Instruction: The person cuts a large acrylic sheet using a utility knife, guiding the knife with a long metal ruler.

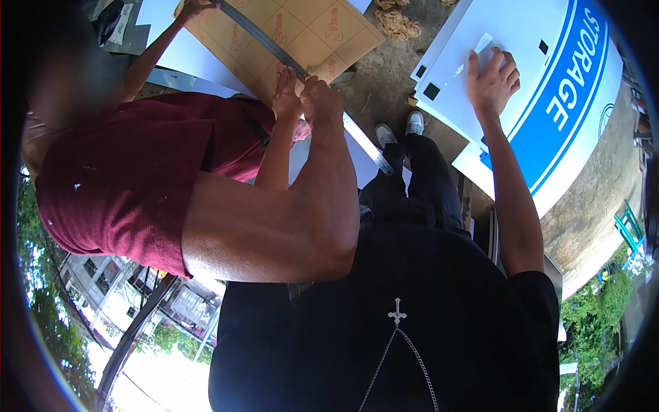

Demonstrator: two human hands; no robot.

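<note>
My left hand (285,94) lies with fingers stretched out at the near end of a long metal ruler (264,42), seemingly touching it. Under the ruler is a brown paper-faced sheet (322,34) with red printed lines and lettering. Beside my left hand, a co-worker's fist (321,99) grips a small tool with a yellow part (309,78), mostly hidden. My right hand (493,81) rests with fingers apart and slightly bent on a white and blue panel (453,86) lettered STORAGE. A small white piece (484,41) shows by its fingertips.
The co-worker in a maroon shirt (123,185) leans in from the left, an arm crossing over mine. Their other hand (198,7) is at the ruler's far end. Crumpled brown paper (398,24) lies on the ground. My shoes (414,123) stand between the sheet and panel.
</note>
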